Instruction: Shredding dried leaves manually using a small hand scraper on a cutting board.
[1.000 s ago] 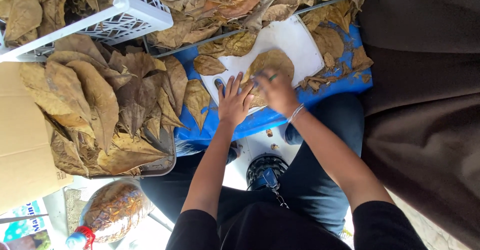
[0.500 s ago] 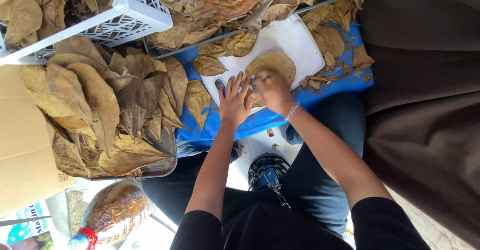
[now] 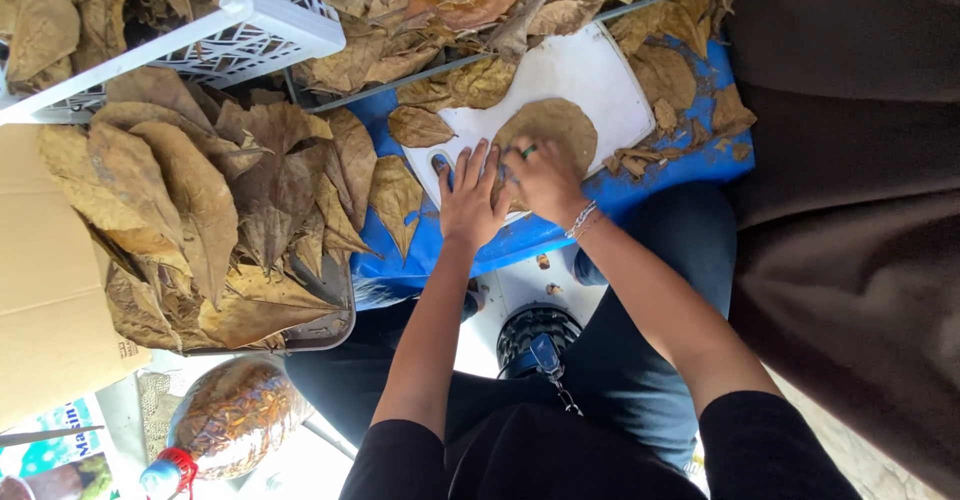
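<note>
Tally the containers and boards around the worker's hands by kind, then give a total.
White plastic crate: 1
Metal tray piled with dry leaves: 1
White cutting board: 1
Cardboard box: 1
Plastic bag tied with red: 1
Total: 5

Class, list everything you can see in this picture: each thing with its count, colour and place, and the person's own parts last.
Board: one, white, on the blue surface.
Blue surface: one, under the board.
Round leaf: one, brown, on the board.
Dry leaves: many, brown, heaped in a tray at left.
Crate: one, white, top left, leaves inside.
Cardboard: one, tan, left edge.
Bag: one, clear, brown contents, bottom left.
Left hand: flat on the board's edge.
Right hand: on the round leaf.
</note>
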